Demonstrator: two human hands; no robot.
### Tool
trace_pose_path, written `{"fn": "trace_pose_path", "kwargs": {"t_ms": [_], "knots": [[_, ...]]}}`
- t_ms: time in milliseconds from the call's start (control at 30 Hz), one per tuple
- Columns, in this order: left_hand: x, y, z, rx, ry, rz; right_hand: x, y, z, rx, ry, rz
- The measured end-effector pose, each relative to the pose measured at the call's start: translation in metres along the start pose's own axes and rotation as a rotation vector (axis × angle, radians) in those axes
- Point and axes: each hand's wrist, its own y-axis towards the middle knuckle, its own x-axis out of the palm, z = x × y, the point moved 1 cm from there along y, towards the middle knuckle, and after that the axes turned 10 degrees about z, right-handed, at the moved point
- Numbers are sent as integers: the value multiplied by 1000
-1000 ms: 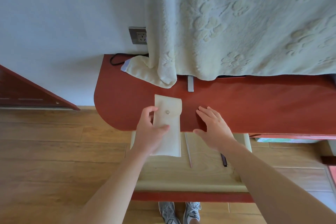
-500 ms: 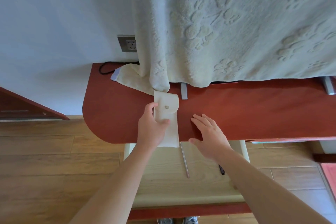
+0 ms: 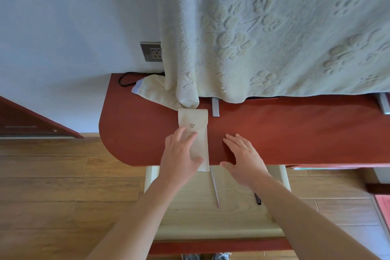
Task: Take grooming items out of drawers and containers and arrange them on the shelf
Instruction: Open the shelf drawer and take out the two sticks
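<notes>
Loosened from their earlier pinch, the left hand's fingers now lie nearly straight on the cream fabric pouch with a metal snap, holding nothing. That pouch has slid farther up the red-brown rounded wooden shelf. Its top touches the pale embossed towel, and its bottom just overhangs the open light-wood drawer. Just beside it, the right hand presses flat on the shelf, fingers straight and spread.
</notes>
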Motion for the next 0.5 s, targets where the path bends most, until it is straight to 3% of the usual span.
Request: {"fn": "trace_pose_path", "kwargs": {"t_ms": [500], "knots": [[9,22,6,-28,-19,31,2,1,3,-11,-3,0]]}}
